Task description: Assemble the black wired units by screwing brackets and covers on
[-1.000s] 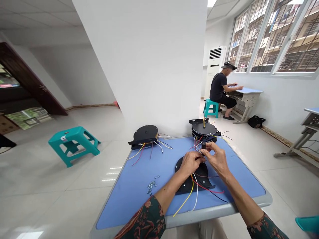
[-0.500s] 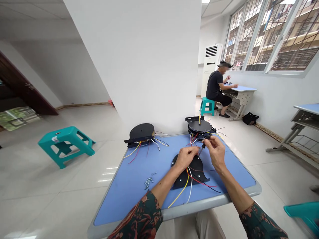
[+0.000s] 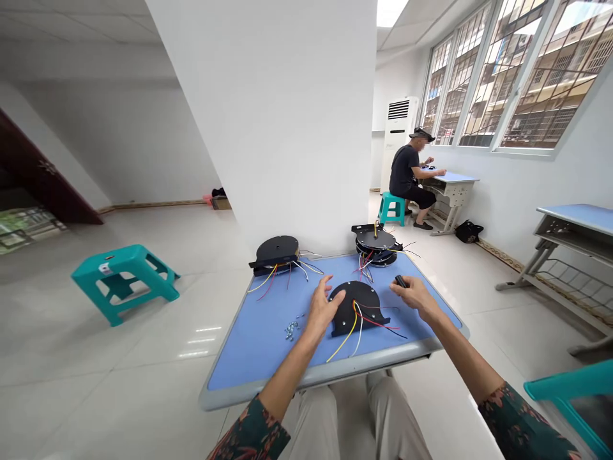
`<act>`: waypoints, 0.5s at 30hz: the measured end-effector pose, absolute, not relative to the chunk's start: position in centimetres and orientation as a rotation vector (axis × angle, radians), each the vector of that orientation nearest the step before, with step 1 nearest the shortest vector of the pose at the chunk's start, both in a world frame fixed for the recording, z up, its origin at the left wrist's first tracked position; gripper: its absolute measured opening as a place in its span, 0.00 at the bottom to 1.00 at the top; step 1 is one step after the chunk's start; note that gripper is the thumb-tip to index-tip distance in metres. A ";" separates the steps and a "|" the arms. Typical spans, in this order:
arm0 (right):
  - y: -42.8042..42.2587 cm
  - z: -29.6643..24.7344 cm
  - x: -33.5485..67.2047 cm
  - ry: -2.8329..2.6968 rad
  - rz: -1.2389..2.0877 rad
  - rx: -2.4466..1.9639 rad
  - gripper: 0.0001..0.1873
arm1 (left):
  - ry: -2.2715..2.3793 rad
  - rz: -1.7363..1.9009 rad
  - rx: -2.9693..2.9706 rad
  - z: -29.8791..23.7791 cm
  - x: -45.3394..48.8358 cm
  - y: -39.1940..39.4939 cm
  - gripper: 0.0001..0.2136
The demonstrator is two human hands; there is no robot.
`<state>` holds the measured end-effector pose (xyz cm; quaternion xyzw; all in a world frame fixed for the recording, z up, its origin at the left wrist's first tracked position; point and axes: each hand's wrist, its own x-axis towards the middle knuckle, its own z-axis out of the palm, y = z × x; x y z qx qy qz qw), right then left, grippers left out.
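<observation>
Tiled flooring runs through a white-walled room. At far left stands a teal plastic stool [image 3: 119,275], well apart from the blue-topped table [image 3: 316,382] that carries the work. On the table's left half lie a small scatter of silver screws [image 3: 291,329] and, further back, a black disc assembly [image 3: 276,250] with coloured wires fanning out from it. The left hand [image 3: 323,310] is spread open and holds nothing, its fingers just beside the left edge of a black plate [image 3: 357,299]. That plate lies flat near the table's front, held by neither hand, with yellow, white, red and black wires [image 3: 358,338] trailing from it across the tabletop. Behind it, at the table's far edge, sits a stacked black disc assembly [image 3: 376,246] with loose wires. The right hand [image 3: 416,297] is relaxed, its fingers extended and not pinching. A short black cylindrical part [image 3: 400,281] lies at its fingertips; contact cannot be confirmed. Farther right, a seated co-worker [image 3: 407,172] is busy at a separate desk [image 3: 453,185] below barred windows [image 3: 522,89].
</observation>
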<state>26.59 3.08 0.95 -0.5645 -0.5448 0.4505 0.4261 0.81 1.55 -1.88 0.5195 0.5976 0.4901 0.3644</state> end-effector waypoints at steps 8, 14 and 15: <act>-0.1 0.3 25.5 -1.478 1.370 -1.612 0.19 | 1.495 1.289 1.097 -4.8 -0.3 -2.7 0.35; -1.1 0.7 24.1 -1.436 1.645 -1.596 0.19 | 1.368 1.309 1.008 -4.6 1.7 -4.2 0.36; -1.2 0.8 23.8 -1.411 1.701 -1.588 0.18 | 1.356 1.326 0.988 -4.6 2.0 -4.4 0.36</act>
